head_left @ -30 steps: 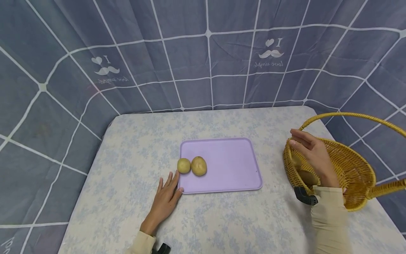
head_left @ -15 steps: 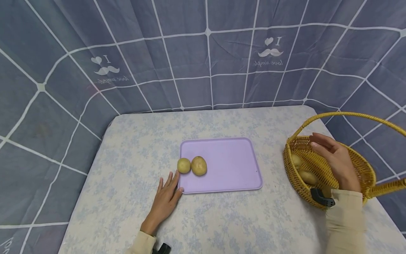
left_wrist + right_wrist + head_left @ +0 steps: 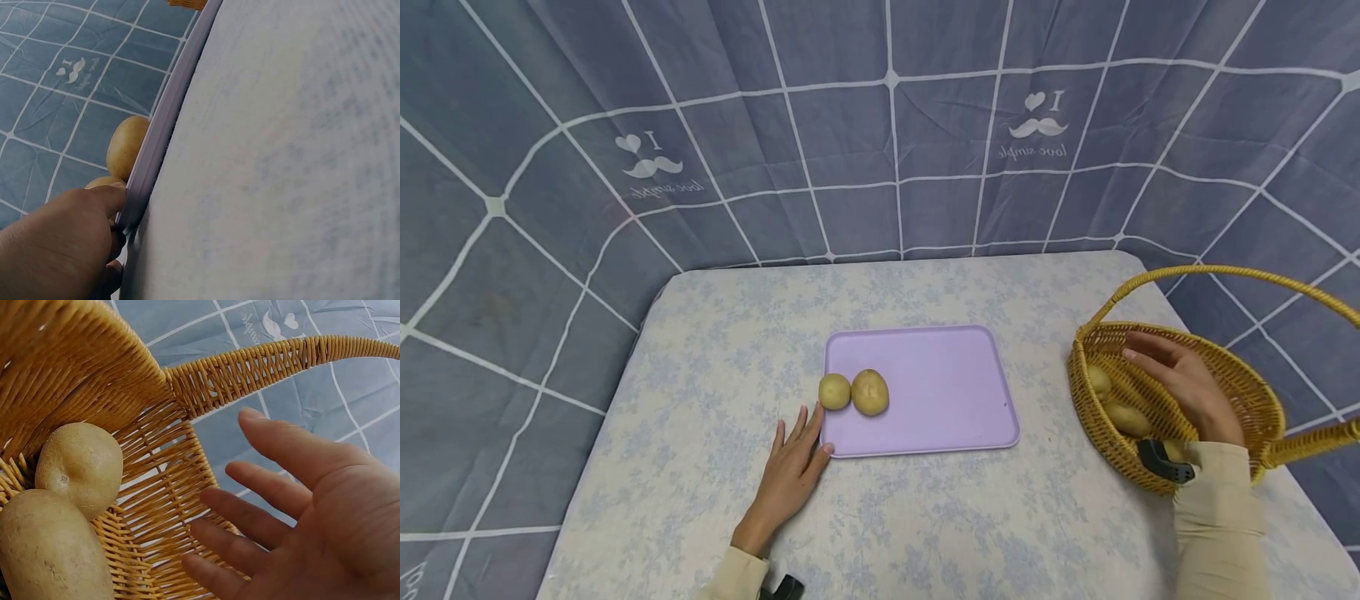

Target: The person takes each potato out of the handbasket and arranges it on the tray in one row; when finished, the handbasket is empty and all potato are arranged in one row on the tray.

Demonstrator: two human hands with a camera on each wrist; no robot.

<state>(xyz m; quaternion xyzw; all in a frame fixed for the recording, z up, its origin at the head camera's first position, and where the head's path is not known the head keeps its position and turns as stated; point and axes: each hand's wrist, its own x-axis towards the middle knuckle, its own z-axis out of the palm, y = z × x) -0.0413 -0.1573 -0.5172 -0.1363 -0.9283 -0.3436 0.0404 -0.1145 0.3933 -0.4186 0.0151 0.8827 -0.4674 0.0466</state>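
Observation:
My left hand (image 3: 792, 468) rests at the near left corner of a lilac tray (image 3: 947, 392), its fingers spread and touching the edge. Two potatoes lie side by side at the tray's left: a small round potato (image 3: 835, 392) by my fingertips and a larger potato (image 3: 870, 392). On the right, my right hand (image 3: 1187, 385) is inside a wicker basket (image 3: 1082, 417), fingers extended and holding nothing. The right wrist view shows a round potato (image 3: 81, 465) and a longer potato (image 3: 50, 547) in the basket, apart from the open fingers.
The basket's tall arched handle (image 3: 1240, 270) rises over the right side of the table. A floral cloth (image 3: 737, 333) covers the tabletop. Behind and at the sides hangs a blue-grey checked curtain (image 3: 835, 142).
My right hand has moved right from the basket's left rim, then lowered slightly into the basket, uncovering potatoes there. The left hand and tray have stayed put.

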